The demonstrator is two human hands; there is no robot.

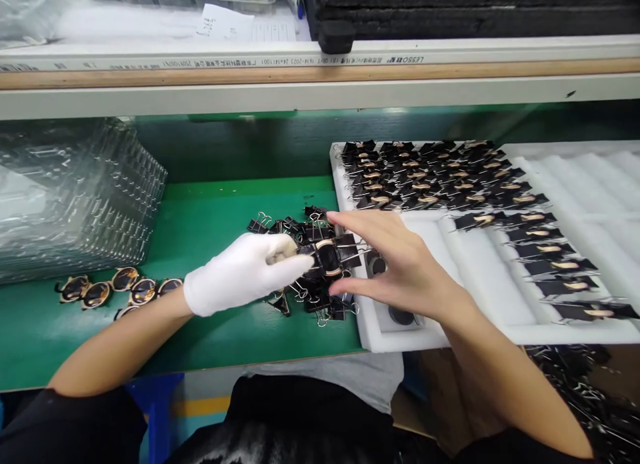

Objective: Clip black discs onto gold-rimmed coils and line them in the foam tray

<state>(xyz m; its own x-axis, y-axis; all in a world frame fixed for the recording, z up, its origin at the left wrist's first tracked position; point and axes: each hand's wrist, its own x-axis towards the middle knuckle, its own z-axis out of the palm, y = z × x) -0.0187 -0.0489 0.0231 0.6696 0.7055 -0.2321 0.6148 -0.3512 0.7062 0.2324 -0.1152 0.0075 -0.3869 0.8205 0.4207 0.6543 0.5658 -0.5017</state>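
Head feed, both hands in view, working just left of the foam tray.

Left grip (250, 271), in a white glove, is pinched onto a black binder clip (308, 255) on the near side of a cream-edged black piece (329, 259). Another clip (349, 251) sits on the piece's opposite side, wire handles pointing right. I see the piece held up over a loose clip pile (327, 307) on the green table (220, 214).

Right grip (405, 264) is bare and spread, thumb and forefinger either side of the piece. I can't tell whether the fingertips touch it.

White foam tray (473, 251) is under the right wrist: packed rows of clipped pieces (425, 174) at the far end, a single column down the right. Dark round items (401, 315) sit in its near left corner.

On my left: round-lensed glasses (143, 291) lie by the left forearm, with a clear plastic stack (75, 204) behind them. More clips (590, 391) lower right, below table level. Shelf (200, 99) crosses the top, carrying a paper slip (227, 24) and black foam (475, 14).
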